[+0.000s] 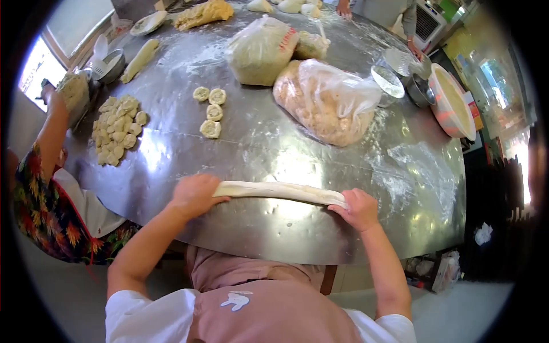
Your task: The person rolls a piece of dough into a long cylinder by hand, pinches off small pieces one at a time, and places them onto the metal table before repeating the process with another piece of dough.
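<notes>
A long pale rope of dough [280,191] stretches left to right along the near part of the metal table. My left hand [195,194] is closed around its left end, thumb pointing inward. At the other end, my right hand [359,209] grips the dough with fingers wrapped over it. Beyond the rope lie several round dough pieces [214,112] in a short line. To their left is a heap of small cut dough pieces [117,130].
A bag of pinkish filling [326,103] and a bag of pale green filling [260,51] stand mid-table. At right are a metal bowl [388,86] and a large basin [452,103]. A co-worker's arm [51,123] reaches in at left; another person's hand [344,8] rests at the far edge.
</notes>
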Available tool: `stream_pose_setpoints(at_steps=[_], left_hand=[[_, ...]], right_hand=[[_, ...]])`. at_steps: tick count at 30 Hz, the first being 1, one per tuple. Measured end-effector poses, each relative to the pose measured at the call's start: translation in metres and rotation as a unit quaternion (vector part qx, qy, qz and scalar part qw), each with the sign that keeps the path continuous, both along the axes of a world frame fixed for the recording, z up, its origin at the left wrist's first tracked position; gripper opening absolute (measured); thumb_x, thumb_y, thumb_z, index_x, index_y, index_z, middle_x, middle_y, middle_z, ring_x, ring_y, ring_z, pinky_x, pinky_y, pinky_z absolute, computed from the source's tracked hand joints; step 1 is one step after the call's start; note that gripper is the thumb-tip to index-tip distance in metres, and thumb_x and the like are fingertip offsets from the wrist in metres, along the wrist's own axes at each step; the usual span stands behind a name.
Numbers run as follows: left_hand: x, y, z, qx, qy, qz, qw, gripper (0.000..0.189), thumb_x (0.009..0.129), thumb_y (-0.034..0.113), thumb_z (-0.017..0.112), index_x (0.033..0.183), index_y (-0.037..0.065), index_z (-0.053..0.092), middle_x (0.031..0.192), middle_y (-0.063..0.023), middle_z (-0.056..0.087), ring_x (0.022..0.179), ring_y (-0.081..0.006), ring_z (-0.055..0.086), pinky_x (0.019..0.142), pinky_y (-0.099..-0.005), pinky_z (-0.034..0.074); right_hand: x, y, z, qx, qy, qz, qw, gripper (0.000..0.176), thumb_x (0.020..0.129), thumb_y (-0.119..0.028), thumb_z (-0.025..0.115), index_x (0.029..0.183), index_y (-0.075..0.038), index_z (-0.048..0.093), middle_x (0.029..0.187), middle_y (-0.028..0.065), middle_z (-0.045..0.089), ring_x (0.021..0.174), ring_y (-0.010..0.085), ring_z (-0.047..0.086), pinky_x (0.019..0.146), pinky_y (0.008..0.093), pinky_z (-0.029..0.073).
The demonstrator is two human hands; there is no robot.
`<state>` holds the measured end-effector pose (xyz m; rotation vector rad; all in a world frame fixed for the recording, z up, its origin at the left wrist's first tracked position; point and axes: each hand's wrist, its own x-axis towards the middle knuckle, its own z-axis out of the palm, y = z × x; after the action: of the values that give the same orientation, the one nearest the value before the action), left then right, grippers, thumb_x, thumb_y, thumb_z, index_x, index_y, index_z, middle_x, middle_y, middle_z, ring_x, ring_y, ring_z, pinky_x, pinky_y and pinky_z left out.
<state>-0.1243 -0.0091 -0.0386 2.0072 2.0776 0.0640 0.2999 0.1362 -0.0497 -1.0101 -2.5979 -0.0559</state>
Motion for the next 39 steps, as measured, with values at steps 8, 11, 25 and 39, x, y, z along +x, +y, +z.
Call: stream_pose_setpoints(at_steps=[8,11,25,39], left_hand=[[0.008,-0.020,0.009,0.026,0.005,0.019,0.999,0.060,0.079,0.053,0.075,0.119,0.011,0.062,0.102,-0.0115,0.064,0.101,-0.0339,0.062,0.088,-0.0477,0.047],[0.045,-0.009,0.034,0.096,-0.057,0.005,0.994,0.067,0.082,0.048,0.074,0.135,0.010,0.055,0.119,-0.0135,0.061,0.115,-0.0340,0.056,0.102,-0.0481,0.039],[0.129,-0.016,-0.021,0.116,-0.089,0.017,0.989,0.057,0.085,0.039,0.069,0.135,0.012,0.060,0.147,-0.0103,0.051,0.133,-0.0310,0.050,0.105,-0.0489,0.041],[0.056,0.031,-0.019,0.165,-0.048,0.047,0.984,0.057,0.085,0.037,0.069,0.134,0.010,0.059,0.138,-0.0140,0.055,0.123,-0.0349,0.052,0.103,-0.0483,0.039]], right_hand=[[-0.008,-0.020,0.016,-0.115,-0.117,-0.083,0.983,0.049,0.082,-0.055,0.072,0.106,-0.012,0.067,0.098,0.0093,0.066,0.099,0.0318,0.063,0.090,0.0488,0.047],[-0.033,-0.022,0.041,-0.048,-0.069,-0.060,0.995,0.051,0.090,-0.046,0.067,0.125,-0.009,0.063,0.125,0.0160,0.061,0.127,0.0361,0.051,0.111,0.0548,0.031],[-0.103,-0.099,-0.013,-0.119,0.020,-0.072,0.990,0.055,0.091,-0.043,0.060,0.130,-0.004,0.062,0.138,0.0183,0.059,0.131,0.0435,0.049,0.109,0.0592,0.033],[-0.094,-0.027,-0.009,-0.138,-0.022,-0.158,0.977,0.055,0.093,-0.034,0.059,0.135,-0.001,0.055,0.143,0.0192,0.053,0.135,0.0400,0.045,0.115,0.0569,0.028]])
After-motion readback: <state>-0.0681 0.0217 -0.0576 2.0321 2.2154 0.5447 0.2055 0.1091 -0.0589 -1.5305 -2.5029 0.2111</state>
